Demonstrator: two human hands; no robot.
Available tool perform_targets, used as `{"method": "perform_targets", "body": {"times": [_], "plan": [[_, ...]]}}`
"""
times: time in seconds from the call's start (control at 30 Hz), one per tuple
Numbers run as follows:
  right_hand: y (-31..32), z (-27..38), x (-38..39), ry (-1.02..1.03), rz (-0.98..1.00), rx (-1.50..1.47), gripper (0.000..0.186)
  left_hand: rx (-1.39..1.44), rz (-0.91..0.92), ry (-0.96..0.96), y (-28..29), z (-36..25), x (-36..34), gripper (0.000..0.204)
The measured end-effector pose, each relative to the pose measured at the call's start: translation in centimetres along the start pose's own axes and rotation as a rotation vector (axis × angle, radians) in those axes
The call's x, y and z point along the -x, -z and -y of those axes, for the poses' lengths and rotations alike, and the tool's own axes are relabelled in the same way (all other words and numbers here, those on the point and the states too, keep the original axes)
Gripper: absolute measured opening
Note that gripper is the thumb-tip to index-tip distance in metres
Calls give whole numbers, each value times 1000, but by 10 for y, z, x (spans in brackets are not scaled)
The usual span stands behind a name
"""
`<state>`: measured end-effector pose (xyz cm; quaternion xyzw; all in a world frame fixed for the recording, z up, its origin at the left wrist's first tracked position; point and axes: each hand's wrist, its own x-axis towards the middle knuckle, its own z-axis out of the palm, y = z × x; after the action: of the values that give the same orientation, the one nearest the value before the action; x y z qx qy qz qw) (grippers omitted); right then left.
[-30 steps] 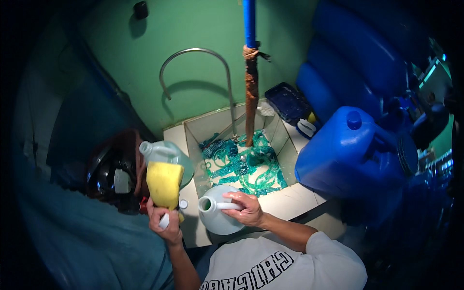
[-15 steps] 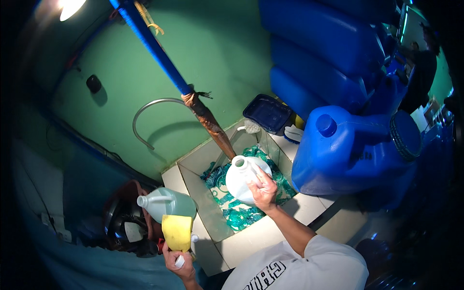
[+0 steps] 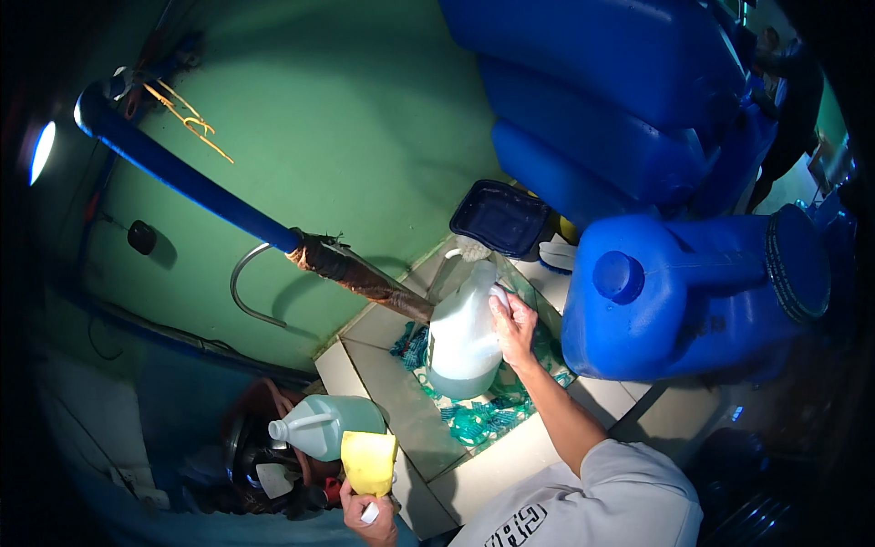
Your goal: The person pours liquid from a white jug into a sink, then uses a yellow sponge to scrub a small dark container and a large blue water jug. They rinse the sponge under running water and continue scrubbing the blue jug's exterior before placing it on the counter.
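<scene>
My right hand (image 3: pixel 516 326) is closed round the handle of a translucent plastic jug (image 3: pixel 463 342) with pale green liquid in its lower part. The jug is tilted, its neck toward the far side, over a tiled basin (image 3: pixel 378 365). Crumpled green plastic strips (image 3: pixel 483 419) lie in the basin. At the lower left, my left hand (image 3: pixel 369 521) is closed on what looks like a yellow sponge (image 3: pixel 369 460), and a small white cap (image 3: pixel 369 512) shows at its fingers. Just beyond the sponge, a second jug (image 3: pixel 333 428) lies on its side, its mouth pointing left.
A large blue container (image 3: pixel 665 301) lies right of the basin, and more blue containers (image 3: pixel 602 109) are stacked behind. A dark tray (image 3: pixel 499 217) and brushes (image 3: pixel 558 253) sit at the basin's far edge. A blue pipe (image 3: pixel 200 191) slants down to the basin; a curved metal spout (image 3: pixel 241 292) hangs nearby.
The jug in my right hand has tipped so its mouth, which faced me, now points away and its side shows. My left hand with the sponge has shifted slightly right and down in the picture.
</scene>
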<state>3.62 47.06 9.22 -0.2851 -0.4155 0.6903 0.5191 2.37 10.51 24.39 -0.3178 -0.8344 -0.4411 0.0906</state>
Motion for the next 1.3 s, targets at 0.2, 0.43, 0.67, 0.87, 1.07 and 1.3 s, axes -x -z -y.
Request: {"method": "perform_targets", "body": {"times": [0.2,0.43,0.67,0.87,1.07,1.3], "plan": [[-17,-6,-22,-184,-59,-220,15,84,31,-1,-7,6,-5,9],[-22,-10,-45,-323,-100,-403,15,150,-85,391,-25,4,3,18],[-27,-24,-57,-331,-196,-455,17,222,-6,201,-39,14,-1,27],[-30,-28,-61,-413,-274,-449,21,316,12,327,-47,26,8,27],[-34,-26,-68,-460,-308,-406,25,333,67,327,-49,56,19,22],[-36,-27,-76,-568,-345,-343,27,268,109,297,-51,47,15,37]]}}
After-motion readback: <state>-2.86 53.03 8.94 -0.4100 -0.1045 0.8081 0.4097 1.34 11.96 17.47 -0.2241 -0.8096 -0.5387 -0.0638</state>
